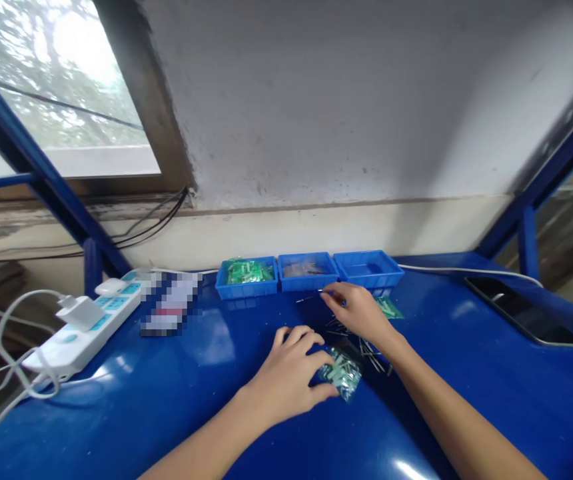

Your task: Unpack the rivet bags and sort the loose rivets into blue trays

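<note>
My right hand [359, 310] pinches a thin metal rod [307, 299] between thumb and fingertips, its free end pointing left above the blue tabletop. Below that hand lies a loose pile of similar thin rods [370, 355], partly hidden by my wrist. My left hand [291, 370] is open, fingers spread, palm down. Its thumb and forefinger reach to the edge of a small clear packet [344, 375] with pale green and white pieces inside; whether they press on it I cannot tell. Another green packet [389, 307] lies behind my right wrist.
Along the wall stand a blue bin [246, 289] of green packets, a blue bin [309, 283] with clear packets, and a third blue bin [369, 275]. A white power strip [74, 340] with cables and a blurred flat item [171, 303] are left; a dark phone [524, 312] is right.
</note>
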Demonstrator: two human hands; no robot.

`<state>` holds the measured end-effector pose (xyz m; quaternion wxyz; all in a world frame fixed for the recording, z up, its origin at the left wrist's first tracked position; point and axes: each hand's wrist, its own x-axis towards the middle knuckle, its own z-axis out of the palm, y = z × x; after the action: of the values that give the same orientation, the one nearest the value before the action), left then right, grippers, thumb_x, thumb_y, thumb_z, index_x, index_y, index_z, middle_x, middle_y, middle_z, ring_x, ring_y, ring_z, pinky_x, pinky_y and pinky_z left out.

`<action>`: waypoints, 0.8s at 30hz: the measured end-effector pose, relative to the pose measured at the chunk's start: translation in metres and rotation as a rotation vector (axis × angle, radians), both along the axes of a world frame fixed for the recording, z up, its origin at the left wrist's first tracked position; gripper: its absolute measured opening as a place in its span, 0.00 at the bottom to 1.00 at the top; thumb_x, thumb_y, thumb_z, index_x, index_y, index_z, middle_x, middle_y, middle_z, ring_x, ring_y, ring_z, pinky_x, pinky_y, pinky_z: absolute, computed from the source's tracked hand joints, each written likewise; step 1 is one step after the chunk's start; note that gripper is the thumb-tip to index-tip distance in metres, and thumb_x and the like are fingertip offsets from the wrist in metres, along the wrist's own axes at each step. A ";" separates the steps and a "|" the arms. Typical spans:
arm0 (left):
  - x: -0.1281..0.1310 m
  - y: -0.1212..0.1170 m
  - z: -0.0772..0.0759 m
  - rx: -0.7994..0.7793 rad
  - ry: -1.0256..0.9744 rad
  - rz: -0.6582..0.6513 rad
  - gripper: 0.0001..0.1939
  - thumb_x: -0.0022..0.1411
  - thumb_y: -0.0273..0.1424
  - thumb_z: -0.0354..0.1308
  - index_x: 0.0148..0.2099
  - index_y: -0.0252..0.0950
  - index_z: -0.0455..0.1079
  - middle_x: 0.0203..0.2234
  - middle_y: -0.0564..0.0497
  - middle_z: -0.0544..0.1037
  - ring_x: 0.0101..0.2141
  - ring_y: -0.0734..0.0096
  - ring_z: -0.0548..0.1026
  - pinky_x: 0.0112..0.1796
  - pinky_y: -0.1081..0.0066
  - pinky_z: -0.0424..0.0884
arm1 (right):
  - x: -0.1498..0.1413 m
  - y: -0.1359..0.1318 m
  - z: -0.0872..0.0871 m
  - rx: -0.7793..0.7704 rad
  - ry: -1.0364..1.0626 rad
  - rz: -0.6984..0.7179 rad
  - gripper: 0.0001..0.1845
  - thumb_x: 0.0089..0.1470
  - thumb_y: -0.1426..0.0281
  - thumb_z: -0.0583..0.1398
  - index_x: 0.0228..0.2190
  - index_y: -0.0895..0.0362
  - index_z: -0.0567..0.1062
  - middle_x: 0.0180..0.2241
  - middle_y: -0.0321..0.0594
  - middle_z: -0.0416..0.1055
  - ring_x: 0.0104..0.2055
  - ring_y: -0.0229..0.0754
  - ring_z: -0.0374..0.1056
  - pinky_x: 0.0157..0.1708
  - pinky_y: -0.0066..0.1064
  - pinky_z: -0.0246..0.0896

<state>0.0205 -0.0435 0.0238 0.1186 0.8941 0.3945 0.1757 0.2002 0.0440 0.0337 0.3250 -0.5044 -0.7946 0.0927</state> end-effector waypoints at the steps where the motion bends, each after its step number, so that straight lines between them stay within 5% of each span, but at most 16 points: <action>1: -0.001 0.000 0.001 -0.020 0.003 0.010 0.16 0.54 0.42 0.62 0.44 0.41 0.70 0.46 0.48 0.72 0.51 0.53 0.63 0.48 0.52 0.57 | 0.000 -0.003 -0.003 -0.026 0.007 0.016 0.13 0.56 0.63 0.53 0.37 0.54 0.75 0.28 0.39 0.73 0.28 0.40 0.68 0.30 0.30 0.58; 7: -0.002 0.004 0.002 -0.008 0.028 0.074 0.11 0.60 0.38 0.57 0.42 0.38 0.67 0.42 0.49 0.74 0.47 0.58 0.65 0.47 0.55 0.57 | 0.000 -0.017 0.003 -0.230 -0.118 0.219 0.16 0.56 0.63 0.54 0.43 0.55 0.73 0.28 0.39 0.72 0.29 0.40 0.67 0.31 0.30 0.58; 10: -0.008 0.009 0.000 0.083 0.077 0.177 0.09 0.61 0.36 0.54 0.41 0.38 0.67 0.41 0.48 0.74 0.47 0.56 0.65 0.49 0.51 0.53 | 0.002 -0.022 0.003 -0.348 -0.235 0.415 0.23 0.51 0.65 0.58 0.49 0.54 0.69 0.37 0.42 0.70 0.40 0.44 0.66 0.40 0.34 0.60; 14: -0.016 0.015 -0.003 0.091 0.083 0.243 0.07 0.61 0.34 0.54 0.41 0.39 0.67 0.41 0.49 0.73 0.47 0.57 0.65 0.48 0.52 0.52 | 0.002 -0.024 -0.002 -0.377 -0.257 0.392 0.31 0.46 0.69 0.61 0.53 0.57 0.64 0.46 0.49 0.64 0.53 0.52 0.57 0.52 0.43 0.52; 20: -0.018 0.017 -0.008 0.049 0.025 0.326 0.07 0.59 0.34 0.54 0.41 0.40 0.67 0.41 0.49 0.73 0.48 0.57 0.64 0.45 0.56 0.56 | -0.009 -0.021 -0.008 -0.475 -0.110 0.266 0.30 0.44 0.76 0.59 0.51 0.59 0.63 0.33 0.40 0.66 0.33 0.40 0.63 0.34 0.31 0.59; 24: -0.021 0.025 -0.007 -0.103 -0.183 0.432 0.10 0.59 0.38 0.53 0.34 0.38 0.69 0.36 0.47 0.74 0.43 0.56 0.67 0.42 0.59 0.58 | -0.020 -0.023 -0.008 -0.298 0.051 0.243 0.21 0.44 0.82 0.54 0.42 0.59 0.68 0.28 0.35 0.60 0.29 0.36 0.59 0.30 0.28 0.57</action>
<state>-0.0007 -0.0183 0.0169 0.1588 0.7620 0.5728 0.2569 0.1801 0.0214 0.0258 0.2532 -0.4450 -0.8184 0.2608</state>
